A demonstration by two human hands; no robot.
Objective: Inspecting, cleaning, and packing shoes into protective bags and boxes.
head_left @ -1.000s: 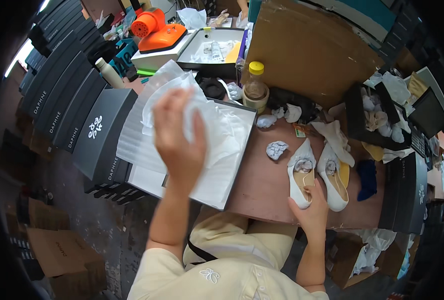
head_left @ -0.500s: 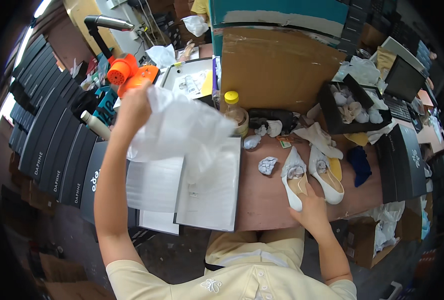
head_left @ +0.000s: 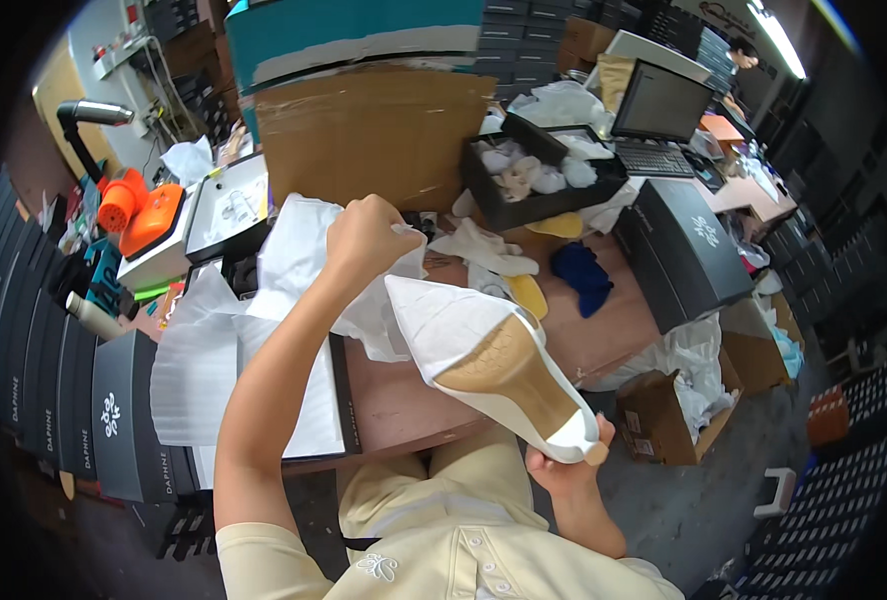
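Left hand [head_left: 366, 236] clenched on white tissue paper [head_left: 294, 250]; right hand [head_left: 564, 468] grasping white pointed shoe [head_left: 489, 365] by its near heel; risk: thin paper likely tears if yanked.

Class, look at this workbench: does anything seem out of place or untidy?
Yes. Crumpled white tissue paper is strewn over the wooden table, more spills from a cardboard box on the floor, and a blue cloth lies loose.

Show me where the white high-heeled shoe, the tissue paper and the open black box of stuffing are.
white high-heeled shoe [head_left: 494, 365], head view, on its tan sole.
tissue paper [head_left: 299, 255], head view, on the crumpled sheet beside the left hand.
open black box [head_left: 524, 212], head view, on its front wall.
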